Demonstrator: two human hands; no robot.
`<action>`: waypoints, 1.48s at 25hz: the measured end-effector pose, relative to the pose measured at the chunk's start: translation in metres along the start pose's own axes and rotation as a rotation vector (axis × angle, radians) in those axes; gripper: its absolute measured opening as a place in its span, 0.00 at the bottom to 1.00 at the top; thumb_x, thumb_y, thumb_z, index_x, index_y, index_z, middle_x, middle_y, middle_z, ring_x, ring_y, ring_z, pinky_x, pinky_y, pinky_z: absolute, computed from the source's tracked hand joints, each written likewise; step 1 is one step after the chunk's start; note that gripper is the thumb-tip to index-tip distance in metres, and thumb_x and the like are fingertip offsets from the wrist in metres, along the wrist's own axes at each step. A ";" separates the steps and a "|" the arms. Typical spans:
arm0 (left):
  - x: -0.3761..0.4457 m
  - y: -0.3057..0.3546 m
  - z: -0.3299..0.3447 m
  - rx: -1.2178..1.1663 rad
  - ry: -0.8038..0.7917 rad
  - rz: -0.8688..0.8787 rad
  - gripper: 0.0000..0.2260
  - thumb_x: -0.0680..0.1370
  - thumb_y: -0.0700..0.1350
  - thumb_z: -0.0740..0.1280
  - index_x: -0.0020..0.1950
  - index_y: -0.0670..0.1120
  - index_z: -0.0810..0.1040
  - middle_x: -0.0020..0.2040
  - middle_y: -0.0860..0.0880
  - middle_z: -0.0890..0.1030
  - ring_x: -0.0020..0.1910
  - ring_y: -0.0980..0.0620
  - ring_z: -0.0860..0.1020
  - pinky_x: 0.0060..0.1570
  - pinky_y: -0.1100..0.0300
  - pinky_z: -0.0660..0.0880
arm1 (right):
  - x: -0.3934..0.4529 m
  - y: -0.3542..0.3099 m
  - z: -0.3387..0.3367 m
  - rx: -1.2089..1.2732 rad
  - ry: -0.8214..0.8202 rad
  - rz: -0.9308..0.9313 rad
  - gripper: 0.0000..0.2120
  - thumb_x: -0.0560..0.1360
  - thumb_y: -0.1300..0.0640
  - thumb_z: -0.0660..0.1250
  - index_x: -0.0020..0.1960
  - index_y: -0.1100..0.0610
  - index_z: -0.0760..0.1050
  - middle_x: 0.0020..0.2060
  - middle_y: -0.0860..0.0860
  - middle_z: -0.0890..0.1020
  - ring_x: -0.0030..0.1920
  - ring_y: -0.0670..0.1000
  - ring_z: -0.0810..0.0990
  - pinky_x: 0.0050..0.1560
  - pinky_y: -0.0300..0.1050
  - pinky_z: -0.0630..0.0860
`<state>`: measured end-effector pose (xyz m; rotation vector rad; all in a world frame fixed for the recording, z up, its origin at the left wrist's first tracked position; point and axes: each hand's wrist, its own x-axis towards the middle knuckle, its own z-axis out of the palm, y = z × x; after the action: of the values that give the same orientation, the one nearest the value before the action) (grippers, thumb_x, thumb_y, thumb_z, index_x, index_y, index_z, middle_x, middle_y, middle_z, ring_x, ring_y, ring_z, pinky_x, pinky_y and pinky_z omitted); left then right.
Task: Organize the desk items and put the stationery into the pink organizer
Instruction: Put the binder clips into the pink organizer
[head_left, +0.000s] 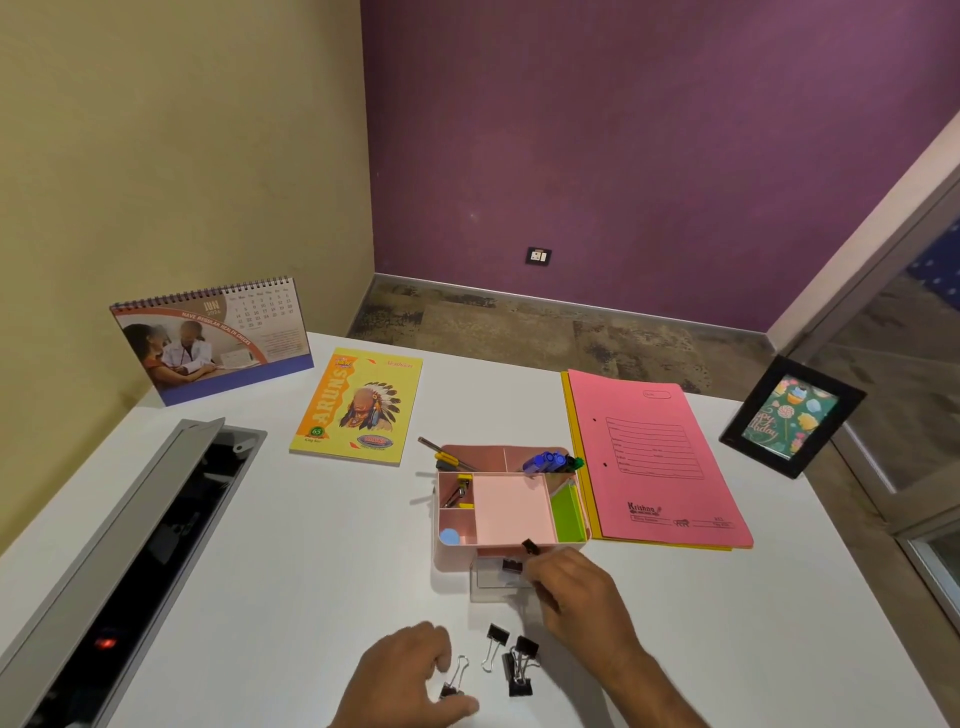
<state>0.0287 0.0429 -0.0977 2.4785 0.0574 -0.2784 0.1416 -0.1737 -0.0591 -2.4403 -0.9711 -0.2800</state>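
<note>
Pink organizer (511, 506) already holds pens and notes; our right hand (576, 592) pinches one binder clip (529, 546) over its drawer, our left hand (410, 675) grips another (453, 680), and three clips (511, 657) remain at lower centre.

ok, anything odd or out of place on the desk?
Nothing damaged or spilled. Loose binder clips lie scattered near the desk's front edge, outside the organizer. Left hand is on one; right hand holds another over the clear drawer. The cable tray lid stands open.
</note>
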 end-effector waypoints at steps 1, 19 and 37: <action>0.000 0.001 0.000 0.061 -0.063 -0.003 0.23 0.64 0.72 0.65 0.42 0.55 0.68 0.36 0.58 0.71 0.38 0.60 0.69 0.37 0.68 0.62 | 0.000 -0.001 0.002 -0.016 -0.026 -0.019 0.05 0.69 0.60 0.66 0.42 0.53 0.79 0.39 0.45 0.83 0.41 0.47 0.80 0.39 0.38 0.79; 0.007 0.006 0.011 -0.205 -0.083 -0.076 0.10 0.67 0.54 0.69 0.34 0.62 0.67 0.32 0.63 0.76 0.33 0.62 0.73 0.35 0.71 0.66 | 0.003 -0.001 0.009 -0.099 -0.201 0.104 0.23 0.56 0.66 0.77 0.49 0.49 0.82 0.42 0.43 0.85 0.41 0.47 0.82 0.41 0.36 0.77; 0.024 0.036 0.022 -0.677 0.153 -0.091 0.15 0.63 0.48 0.80 0.43 0.58 0.79 0.40 0.58 0.80 0.35 0.59 0.75 0.39 0.65 0.76 | -0.010 -0.019 -0.004 0.449 0.002 0.244 0.11 0.68 0.63 0.71 0.43 0.48 0.83 0.38 0.40 0.83 0.38 0.42 0.81 0.37 0.36 0.77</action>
<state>0.0522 0.0003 -0.0982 1.8198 0.2814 -0.0825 0.1207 -0.1695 -0.0524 -2.1112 -0.6403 0.0218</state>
